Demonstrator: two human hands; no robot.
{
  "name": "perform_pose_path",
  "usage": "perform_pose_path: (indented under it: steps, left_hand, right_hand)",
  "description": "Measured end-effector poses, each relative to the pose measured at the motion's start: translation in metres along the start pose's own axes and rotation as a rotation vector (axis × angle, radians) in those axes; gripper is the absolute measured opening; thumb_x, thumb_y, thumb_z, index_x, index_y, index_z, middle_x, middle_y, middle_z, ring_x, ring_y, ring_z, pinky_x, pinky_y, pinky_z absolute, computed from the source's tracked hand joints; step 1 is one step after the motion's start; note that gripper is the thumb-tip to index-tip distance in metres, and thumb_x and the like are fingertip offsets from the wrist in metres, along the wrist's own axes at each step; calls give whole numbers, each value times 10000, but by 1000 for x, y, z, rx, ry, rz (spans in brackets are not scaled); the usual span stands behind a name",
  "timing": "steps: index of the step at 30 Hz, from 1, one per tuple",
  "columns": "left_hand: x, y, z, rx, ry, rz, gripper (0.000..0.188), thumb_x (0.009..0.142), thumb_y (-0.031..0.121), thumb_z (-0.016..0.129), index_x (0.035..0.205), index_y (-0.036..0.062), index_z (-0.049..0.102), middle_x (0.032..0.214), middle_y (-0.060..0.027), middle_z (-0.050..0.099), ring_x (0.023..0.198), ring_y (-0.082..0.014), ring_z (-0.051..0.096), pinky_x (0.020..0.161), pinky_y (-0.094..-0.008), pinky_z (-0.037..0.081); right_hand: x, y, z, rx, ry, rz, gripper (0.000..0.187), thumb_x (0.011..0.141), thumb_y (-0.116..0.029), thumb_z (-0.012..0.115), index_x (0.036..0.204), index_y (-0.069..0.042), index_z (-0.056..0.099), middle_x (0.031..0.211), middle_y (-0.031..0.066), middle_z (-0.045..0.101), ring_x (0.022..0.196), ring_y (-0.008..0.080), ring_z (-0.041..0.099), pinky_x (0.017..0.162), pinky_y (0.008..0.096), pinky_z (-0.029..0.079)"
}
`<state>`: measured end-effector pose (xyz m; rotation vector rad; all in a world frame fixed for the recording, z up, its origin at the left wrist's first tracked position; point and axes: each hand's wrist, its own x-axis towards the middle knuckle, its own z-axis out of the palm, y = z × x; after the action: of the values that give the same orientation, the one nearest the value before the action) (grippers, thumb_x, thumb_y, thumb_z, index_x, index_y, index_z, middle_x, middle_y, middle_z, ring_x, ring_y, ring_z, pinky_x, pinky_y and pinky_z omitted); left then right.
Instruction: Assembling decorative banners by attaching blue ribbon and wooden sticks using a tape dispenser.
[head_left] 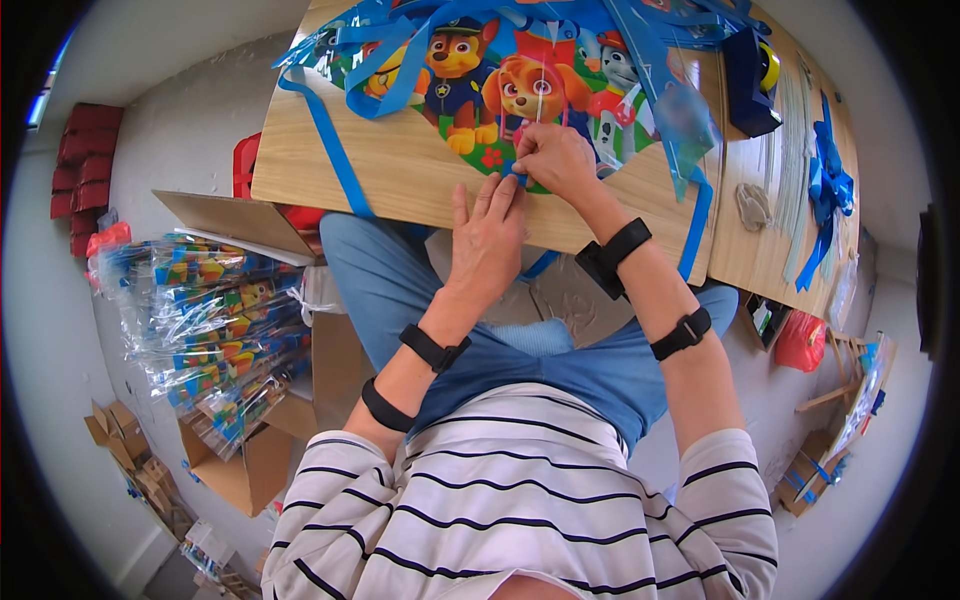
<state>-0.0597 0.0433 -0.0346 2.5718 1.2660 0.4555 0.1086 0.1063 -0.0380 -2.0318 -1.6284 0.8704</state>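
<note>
Blue ribbon (335,150) is where the action is, folks: loops of it pile over the far side of the wooden table (400,178), one tail running down past the near edge at left, while a short piece sits right at the fingertips. Underneath, a glossy printed sheet (527,92) of cartoon dogs lies on the tabletop, its curved edge toward the person. And look at the right hand (560,162), thumb and finger pinched on the ribbon by that edge! Left hand (488,240) comes in alongside, fingers stretched forward, tips touching the same spot; whether it grips, I cannot tell. Over to the right, a dark tape dispenser (742,90) stands beside the sheet, with a blue bow (828,178) farther out. Down at left, shiny wrapped bundles (235,315) crowd an open cardboard box (235,475).
</note>
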Motion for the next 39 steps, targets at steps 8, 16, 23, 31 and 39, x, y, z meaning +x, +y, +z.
perform_pose_path:
  steps: [8, 16, 23, 31, 39]
  left_hand:
    - [-4, 3, -2, -58, -18, -10, 630, 738, 204, 763, 1286, -1, 529, 1362, -104, 470, 1328, -273, 424, 1093, -597, 267]
    - [-3, 3, -4, -72, -33, -15, 636, 742, 213, 764, 1289, -5, 524, 1360, -107, 460, 1330, -273, 413, 1086, -610, 265]
    - [-2, 2, -4, -70, -42, -5, 632, 745, 215, 765, 1288, -1, 526, 1359, -105, 460, 1331, -273, 409, 1081, -621, 259]
    - [-3, 2, -5, -69, -52, -5, 646, 743, 216, 768, 1297, -1, 517, 1358, -105, 461, 1333, -278, 406, 1086, -632, 245]
    - [-4, 2, -3, -72, -34, 2, 675, 728, 209, 780, 1309, 1, 506, 1366, -104, 455, 1332, -283, 405, 1091, -624, 248]
  right_hand:
    - [-1, -2, -3, -47, -6, -19, 152, 664, -222, 774, 735, -119, 688, 752, 34, 699, 768, 241, 684, 679, 368, 514]
    - [7, 12, -3, 148, -93, 34, 154, 692, -222, 772, 756, -105, 695, 765, 36, 712, 754, 211, 690, 678, 349, 509]
    - [6, 9, -5, 127, -90, 34, 165, 685, -231, 777, 751, -106, 693, 755, 38, 707, 755, 210, 689, 685, 350, 506]
    - [0, 2, -6, 38, -40, 18, 178, 647, -239, 788, 744, -123, 693, 790, 44, 702, 799, 250, 679, 698, 375, 509]
    - [1, 3, -2, 14, -29, 20, 165, 650, -224, 788, 742, -122, 696, 781, 55, 703, 812, 258, 680, 699, 381, 510]
